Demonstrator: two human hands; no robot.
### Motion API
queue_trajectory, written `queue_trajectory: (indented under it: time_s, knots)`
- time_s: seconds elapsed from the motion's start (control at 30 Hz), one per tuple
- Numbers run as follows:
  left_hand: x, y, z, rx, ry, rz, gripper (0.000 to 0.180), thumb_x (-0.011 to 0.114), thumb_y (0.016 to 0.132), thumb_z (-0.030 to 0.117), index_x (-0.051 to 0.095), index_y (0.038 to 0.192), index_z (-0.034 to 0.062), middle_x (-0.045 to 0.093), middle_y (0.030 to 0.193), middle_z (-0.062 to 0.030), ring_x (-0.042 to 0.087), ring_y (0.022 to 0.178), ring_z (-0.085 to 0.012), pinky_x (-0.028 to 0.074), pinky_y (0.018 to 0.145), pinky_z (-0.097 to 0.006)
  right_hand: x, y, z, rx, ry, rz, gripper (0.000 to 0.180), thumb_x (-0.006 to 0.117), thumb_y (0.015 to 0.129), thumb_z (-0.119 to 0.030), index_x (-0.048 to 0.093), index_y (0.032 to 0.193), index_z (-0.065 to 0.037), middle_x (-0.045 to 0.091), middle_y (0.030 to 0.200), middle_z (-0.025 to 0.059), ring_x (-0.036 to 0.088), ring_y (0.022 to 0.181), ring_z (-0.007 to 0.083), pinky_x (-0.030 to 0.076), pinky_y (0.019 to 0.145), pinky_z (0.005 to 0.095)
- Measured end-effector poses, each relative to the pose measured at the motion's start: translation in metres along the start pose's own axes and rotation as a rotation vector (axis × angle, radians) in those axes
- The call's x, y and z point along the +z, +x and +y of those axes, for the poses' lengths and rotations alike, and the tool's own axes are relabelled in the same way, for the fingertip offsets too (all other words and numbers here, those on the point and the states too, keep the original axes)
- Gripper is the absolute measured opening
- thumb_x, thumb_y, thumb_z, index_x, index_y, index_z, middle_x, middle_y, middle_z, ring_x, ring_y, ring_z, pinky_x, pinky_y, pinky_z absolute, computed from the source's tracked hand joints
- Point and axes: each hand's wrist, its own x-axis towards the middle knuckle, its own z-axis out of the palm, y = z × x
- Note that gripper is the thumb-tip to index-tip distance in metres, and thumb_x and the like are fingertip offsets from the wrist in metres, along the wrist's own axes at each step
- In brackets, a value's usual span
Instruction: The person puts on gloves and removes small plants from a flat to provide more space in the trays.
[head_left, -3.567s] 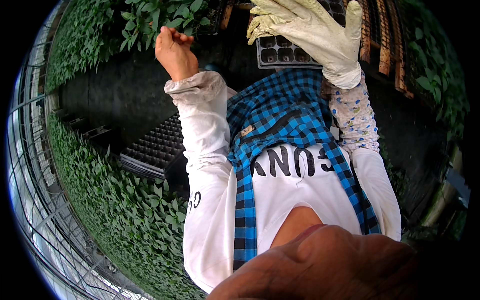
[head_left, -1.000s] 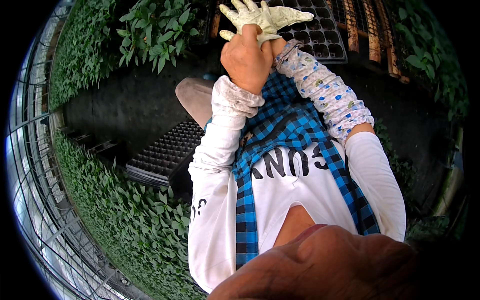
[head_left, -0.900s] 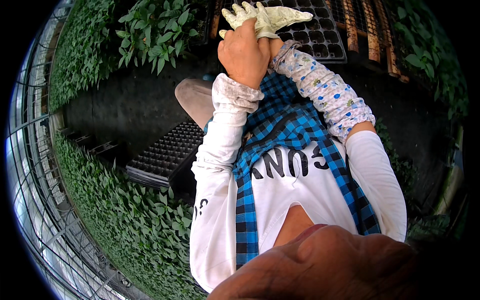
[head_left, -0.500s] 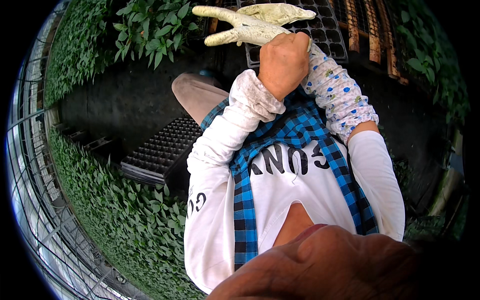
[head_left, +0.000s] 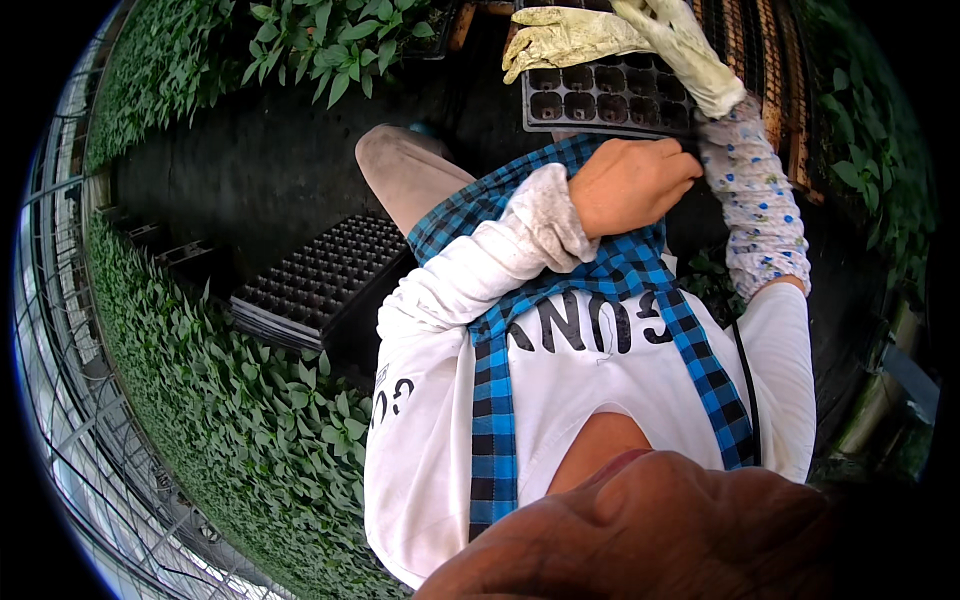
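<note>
My left hand [head_left: 632, 187] is bare, with its fingers drawn together in a pinch right beside the edge of the flower-patterned sleeve cover [head_left: 752, 205] on my right forearm. Whatever lies between those fingertips is too dark to make out. My right hand [head_left: 695, 62] wears a pale cream glove and points away from me, its fingers spread and partly cut off by the top edge. Next to it a second cream glove [head_left: 575, 40] lies across a black seedling tray [head_left: 600, 128], whose cells hold something dark.
A stack of black cell trays [head_left: 325, 275] rests at the left on the dark ground [head_left: 200, 170]. Leafy green plants [head_left: 230, 430] grow along the left, with more plants [head_left: 345, 40] beyond my knee. Brown slats [head_left: 775, 80] stand at the far right.
My left hand has come off the gloved right wrist and moved back toward my lap. My right hand has swung from pointing left to pointing away, uncovering more of the tray.
</note>
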Motion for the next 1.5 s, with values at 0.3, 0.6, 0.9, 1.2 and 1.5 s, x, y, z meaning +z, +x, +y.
queue_trajectory:
  time_s: [0.3, 0.6, 0.9, 1.2, 1.5]
  knots:
    - [-0.063, -0.028, -0.066, -0.402, -0.011, 0.035, 0.015, 0.071, 0.091, 0.007, 0.073, 0.103, -0.0001, 0.065, 0.083, -0.0071, 0.058, 0.068, -0.0128, 0.047, 0.061, -0.026, -0.047, -0.02, 0.053, -0.436, -1.092, 0.197, 0.014, 0.071, 0.087, -0.015, 0.069, 0.099, -0.007, 0.067, 0.099, 0.0134, 0.064, 0.092, 0.0327, 0.05, 0.082, 0.0439]
    - [-0.068, 0.001, -0.078, -0.161, 0.38, 0.532, 0.042, 0.081, 0.085, 0.015, 0.066, 0.123, 0.0034, 0.062, 0.103, -0.0085, 0.065, 0.088, -0.0181, 0.053, 0.076, -0.029, 0.036, 0.008, -0.046, -0.225, -0.24, -0.14, 0.02, 0.059, 0.102, -0.02, 0.062, 0.094, -0.002, 0.065, 0.087, 0.0106, 0.065, 0.083, 0.0199, 0.051, 0.076, 0.036]
    - [-0.129, -0.024, -0.086, -0.502, -0.644, 0.595, 0.021, 0.058, 0.103, 0.018, 0.067, 0.106, -0.0011, 0.071, 0.095, -0.0045, 0.066, 0.081, -0.0121, 0.054, 0.076, -0.028, 0.064, 0.015, -0.026, 0.116, 0.247, 0.069, 0.019, 0.063, 0.1, -0.024, 0.068, 0.102, -0.006, 0.066, 0.083, 0.002, 0.062, 0.073, 0.0085, 0.051, 0.068, 0.0243]
    - [-0.122, -0.051, -0.063, -0.601, -0.404, 0.575, 0.023, 0.059, 0.103, 0.017, 0.068, 0.107, -0.0035, 0.068, 0.087, -0.0006, 0.059, 0.074, -0.0065, 0.049, 0.067, -0.023, 0.139, -0.005, 0.009, 0.184, 0.059, -0.115, 0.033, 0.068, 0.097, -0.038, 0.067, 0.102, -0.005, 0.062, 0.079, -0.0005, 0.059, 0.07, 0.007, 0.044, 0.057, 0.0229]
    - [-0.157, -0.066, -0.044, -0.791, 0.663, 0.471, 0.026, 0.059, 0.089, 0.023, 0.071, 0.088, -0.0002, 0.063, 0.067, -0.0188, 0.061, 0.06, -0.0299, 0.049, 0.061, -0.038, 0.136, 0.017, 0.014, 0.013, -0.334, -0.272, 0.029, 0.062, 0.099, -0.031, 0.066, 0.091, -0.004, 0.059, 0.071, 0.0004, 0.055, 0.068, 0.0091, 0.045, 0.061, 0.0303]
